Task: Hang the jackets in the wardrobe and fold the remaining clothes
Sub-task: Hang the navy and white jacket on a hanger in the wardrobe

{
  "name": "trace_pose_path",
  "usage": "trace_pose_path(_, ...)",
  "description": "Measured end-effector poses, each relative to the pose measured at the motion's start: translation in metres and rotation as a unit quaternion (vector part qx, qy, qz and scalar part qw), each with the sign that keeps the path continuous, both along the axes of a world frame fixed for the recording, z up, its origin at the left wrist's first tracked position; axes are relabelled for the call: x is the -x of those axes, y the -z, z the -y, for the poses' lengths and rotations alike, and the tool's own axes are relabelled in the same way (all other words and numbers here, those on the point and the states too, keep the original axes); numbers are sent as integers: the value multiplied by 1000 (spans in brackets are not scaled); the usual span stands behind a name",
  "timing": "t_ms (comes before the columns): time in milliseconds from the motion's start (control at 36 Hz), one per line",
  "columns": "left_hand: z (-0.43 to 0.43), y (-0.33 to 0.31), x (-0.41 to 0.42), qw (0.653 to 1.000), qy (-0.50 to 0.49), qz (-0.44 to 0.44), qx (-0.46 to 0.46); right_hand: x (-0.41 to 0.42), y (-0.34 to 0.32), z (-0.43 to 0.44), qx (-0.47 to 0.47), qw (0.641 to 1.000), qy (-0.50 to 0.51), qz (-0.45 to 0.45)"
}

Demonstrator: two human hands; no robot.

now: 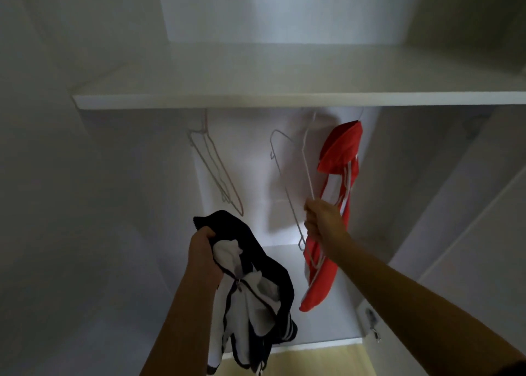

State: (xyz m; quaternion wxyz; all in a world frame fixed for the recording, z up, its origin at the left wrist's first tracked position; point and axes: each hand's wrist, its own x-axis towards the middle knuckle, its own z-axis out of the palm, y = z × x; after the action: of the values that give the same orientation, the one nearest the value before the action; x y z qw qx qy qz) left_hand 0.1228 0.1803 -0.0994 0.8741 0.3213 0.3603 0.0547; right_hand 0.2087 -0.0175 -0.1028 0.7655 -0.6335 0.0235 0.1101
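Note:
I face an open white wardrobe (113, 176). My left hand (202, 257) grips a black and white zip jacket (256, 296) by its collar, and the jacket hangs down below the hand. My right hand (321, 219) pinches the lower end of a white wire hanger (306, 153) that hangs under the shelf. Right beside that hand a red jacket with white stripes (338, 159) hangs on its own hanger. The rail itself is hidden behind the shelf edge.
A white shelf (284, 99) crosses the wardrobe above the hangers. A grey wire hanger (281, 176) hangs in the middle and two pinkish hangers (216, 170) hang to the left. A door hinge (371, 323) sits at the lower right. Wooden floor (313, 361) shows below.

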Motion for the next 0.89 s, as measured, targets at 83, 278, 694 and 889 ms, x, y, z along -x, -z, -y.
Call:
trace_pose_path(83,7,-2,-5,999,26,16,34,8,11,10,1,999,30,26)
trace_pose_path(278,30,-6,-6,991,108,-12,-72,-23,4,13,191,974,120,15)
trace_pose_path(694,42,18,-10,980,139,-35,-135,23,51,74,306,940,144,37)
trace_pose_path(889,41,34,-13,983,107,-80,-129,49,45,84,136,970,177,97)
